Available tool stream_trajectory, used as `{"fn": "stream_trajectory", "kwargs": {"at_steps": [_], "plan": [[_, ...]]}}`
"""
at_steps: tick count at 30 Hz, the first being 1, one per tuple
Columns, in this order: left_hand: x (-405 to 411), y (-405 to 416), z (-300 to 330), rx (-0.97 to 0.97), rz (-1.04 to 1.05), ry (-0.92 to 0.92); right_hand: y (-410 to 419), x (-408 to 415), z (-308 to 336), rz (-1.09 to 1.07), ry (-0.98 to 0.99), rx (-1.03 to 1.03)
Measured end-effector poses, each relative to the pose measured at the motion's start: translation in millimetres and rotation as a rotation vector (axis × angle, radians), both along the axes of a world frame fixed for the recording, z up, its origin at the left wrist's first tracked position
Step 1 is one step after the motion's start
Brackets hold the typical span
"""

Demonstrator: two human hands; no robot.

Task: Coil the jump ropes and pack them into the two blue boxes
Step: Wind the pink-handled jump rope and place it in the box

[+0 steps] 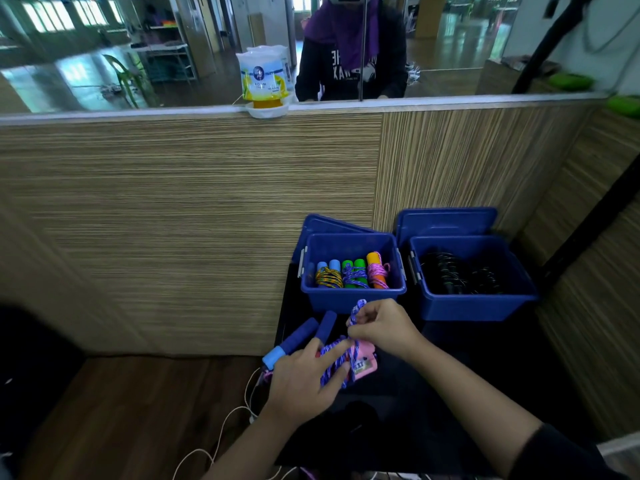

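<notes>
The left hand holds two blue handles against the dark table, with purple rope looped over its fingers. The right hand pinches a rope loop above a pink object, possibly a counter. Behind, the left blue box holds three coiled ropes; the right blue box holds dark coils.

A single head-worn, wide-angle camera is looking forward and steeply down, sitting close over both hands. It is facing a wood-grain partition and a mirror above it. No second view is sharing the scene.
</notes>
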State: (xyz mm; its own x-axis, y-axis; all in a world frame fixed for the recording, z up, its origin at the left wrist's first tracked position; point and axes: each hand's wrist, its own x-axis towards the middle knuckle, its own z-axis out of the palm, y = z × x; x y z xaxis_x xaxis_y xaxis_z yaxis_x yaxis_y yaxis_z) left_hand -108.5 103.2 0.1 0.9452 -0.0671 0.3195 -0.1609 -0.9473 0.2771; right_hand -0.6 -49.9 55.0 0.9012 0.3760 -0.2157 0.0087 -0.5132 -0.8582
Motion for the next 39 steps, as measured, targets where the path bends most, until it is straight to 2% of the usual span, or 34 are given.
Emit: {"fn": "stream_trajectory", "kwargs": {"at_steps": [5, 9, 11, 15, 17, 20, 28, 31, 33, 36, 39], "plan": [[5, -7, -2, -0.018, 0.194, 0.126, -2, 1, 0, 0.017, -0.016, 0.035], [5, -10, 1, -0.044, 0.289, 0.135, -3, -1, -1, -0.005, -0.069, 0.076], [3, -13, 4, -0.091, 0.302, 0.202, -3, -3, -3, -0.014, -0.132, 0.080], [5, -16, 6, -0.119, 0.318, 0.193, 0, -9, -10, 0.052, -0.328, 0.031], [7, -15, 1, -0.094, 0.299, 0.163, 1, -11, -12, 0.061, -0.349, 0.055], [6, -13, -3, -0.021, 0.223, 0.156, 0, -11, -11, 0.022, -0.331, 0.126], [-2, -17, 13, -0.171, 0.280, 0.151, -10, 1, -14, -0.074, -0.117, 0.284], [-8, -15, 13, -0.242, 0.284, 0.148, -22, 11, -11, -0.194, 0.054, 0.470], [-8, -12, 12, -0.298, 0.309, 0.175, -30, 16, -9, -0.139, 0.113, 0.509], [-7, -7, 10, -0.308, 0.323, 0.187, -28, 12, -5, -0.042, -0.114, 0.306], [-5, -9, 11, -0.205, 0.343, 0.213, -12, -7, -1, -0.001, -0.369, 0.174]]}}
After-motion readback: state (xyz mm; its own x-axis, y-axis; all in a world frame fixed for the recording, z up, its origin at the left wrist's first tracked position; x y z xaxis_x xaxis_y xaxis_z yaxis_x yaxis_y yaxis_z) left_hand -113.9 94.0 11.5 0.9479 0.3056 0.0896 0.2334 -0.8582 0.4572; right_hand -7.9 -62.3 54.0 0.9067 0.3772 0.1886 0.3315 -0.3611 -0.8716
